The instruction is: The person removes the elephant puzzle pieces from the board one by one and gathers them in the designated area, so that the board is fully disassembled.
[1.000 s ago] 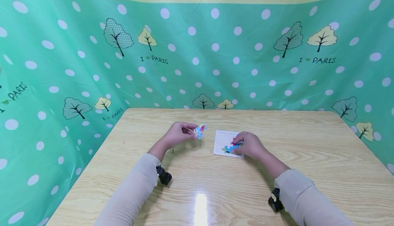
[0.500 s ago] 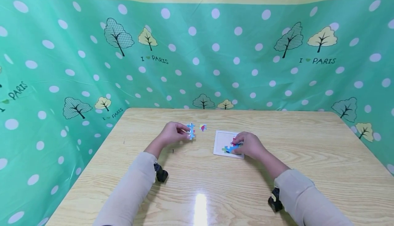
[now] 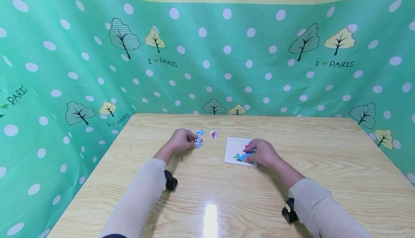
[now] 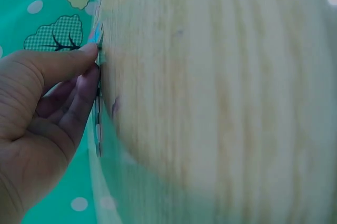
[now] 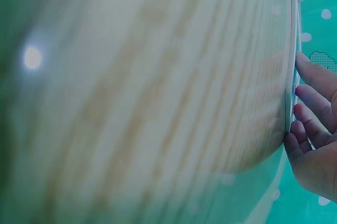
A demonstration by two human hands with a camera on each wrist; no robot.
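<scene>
My left hand point(image 3: 181, 140) pinches a blue jigsaw puzzle piece point(image 3: 198, 142) close to the tabletop. Seen edge-on in the left wrist view, thin pieces point(image 4: 98, 129) lie by its fingertips. Behind it lie another blue puzzle piece point(image 3: 200, 132) and a yellow-and-red one point(image 3: 213, 134). To the right, my right hand point(image 3: 262, 152) rests its fingertips on a white puzzle tray point(image 3: 231, 146), over a blue-and-green piece point(image 3: 240, 157) and a red piece point(image 3: 246, 147). Its fingers partly hide these pieces. The right wrist view shows the hand point(image 5: 316, 113) with fingertips spread along the tray.
Both hands work on a light wooden table point(image 3: 259, 194). A green polka-dotted curtain point(image 3: 207, 65) stands behind it and along its sides. A small dark mark point(image 3: 182, 159) shows below the left hand. Black wrist cameras point(image 3: 170, 181) sit on both sleeves.
My left hand has moved left from beside the tray, leaving the yellow-and-red piece and then a blue piece on the table, and now pinches another blue piece. The right hand has stayed still.
</scene>
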